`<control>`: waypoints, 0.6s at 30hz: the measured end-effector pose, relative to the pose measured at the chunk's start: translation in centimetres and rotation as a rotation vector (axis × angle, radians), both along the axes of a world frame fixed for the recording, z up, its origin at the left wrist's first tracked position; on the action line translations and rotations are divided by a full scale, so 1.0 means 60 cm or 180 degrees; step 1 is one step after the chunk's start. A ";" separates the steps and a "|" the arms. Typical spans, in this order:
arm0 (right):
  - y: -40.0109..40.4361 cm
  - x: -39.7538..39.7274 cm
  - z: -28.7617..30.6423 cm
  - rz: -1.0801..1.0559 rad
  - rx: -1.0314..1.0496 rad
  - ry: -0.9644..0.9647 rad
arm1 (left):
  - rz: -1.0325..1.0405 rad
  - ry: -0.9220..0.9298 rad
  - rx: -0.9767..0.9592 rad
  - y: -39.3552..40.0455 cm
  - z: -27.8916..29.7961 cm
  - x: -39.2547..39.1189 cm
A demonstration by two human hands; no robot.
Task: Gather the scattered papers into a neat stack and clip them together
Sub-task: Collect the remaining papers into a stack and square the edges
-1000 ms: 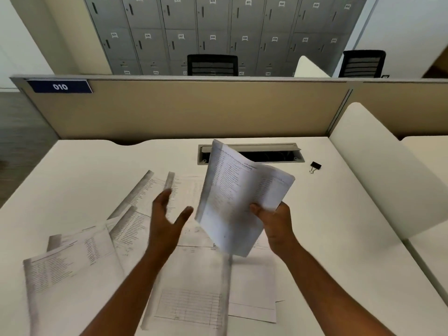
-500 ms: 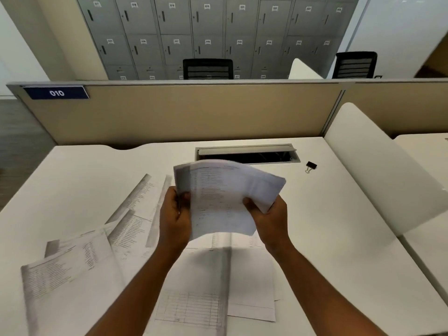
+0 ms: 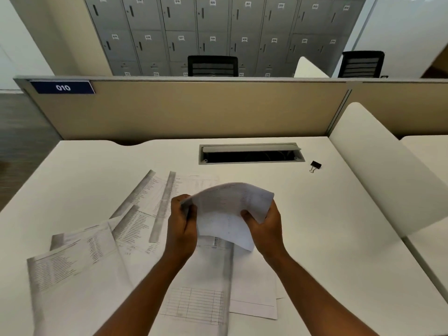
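1. Now gripped at both ends: left hand (image 3: 181, 226) joined right hand (image 3: 265, 229) on the sheaf (image 3: 228, 209), lowered above mid-worktop (image 3: 339, 238).
2. Loose sheets (image 3: 80, 258) still scattered toward left edge; binder clip (image 3: 315, 165) untouched near far right corner.

White desk (image 3: 327, 229) — loose printed sheets (image 3: 135, 221) scattered, binder clip (image 3: 315, 166) apart.

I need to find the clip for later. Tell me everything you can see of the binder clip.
The binder clip is small, with a black body and thin wire handles that look like metal. It lies on the white desk, far right, just right of the open cable tray and apart from it. No paper is in it, and neither hand touches it.
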State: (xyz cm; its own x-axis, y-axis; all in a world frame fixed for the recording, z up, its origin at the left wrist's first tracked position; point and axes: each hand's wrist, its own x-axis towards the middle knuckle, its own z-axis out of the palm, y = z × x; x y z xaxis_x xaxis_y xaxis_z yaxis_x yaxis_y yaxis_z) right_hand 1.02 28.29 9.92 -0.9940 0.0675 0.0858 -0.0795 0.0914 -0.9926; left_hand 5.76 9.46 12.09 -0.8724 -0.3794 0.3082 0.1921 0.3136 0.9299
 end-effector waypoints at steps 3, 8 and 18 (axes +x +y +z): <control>0.004 0.002 0.008 -0.0086 0.0278 0.0518 | -0.0016 -0.0122 -0.0044 -0.004 -0.015 0.006; 0.031 -0.022 0.051 -0.0160 0.1903 0.2089 | -0.0071 -0.0197 -0.0142 -0.009 -0.016 0.001; 0.039 -0.018 0.055 -0.0038 0.2392 0.2123 | -0.0087 -0.0413 -0.0098 -0.014 -0.025 -0.003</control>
State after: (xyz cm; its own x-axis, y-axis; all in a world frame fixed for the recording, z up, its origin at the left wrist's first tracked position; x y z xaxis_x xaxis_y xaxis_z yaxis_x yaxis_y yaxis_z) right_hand -0.07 30.61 13.23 -0.7268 -0.2233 0.6495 -0.5933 0.6805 -0.4301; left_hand 5.58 8.63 10.59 -0.9156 -0.3471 0.2032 0.0797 0.3386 0.9375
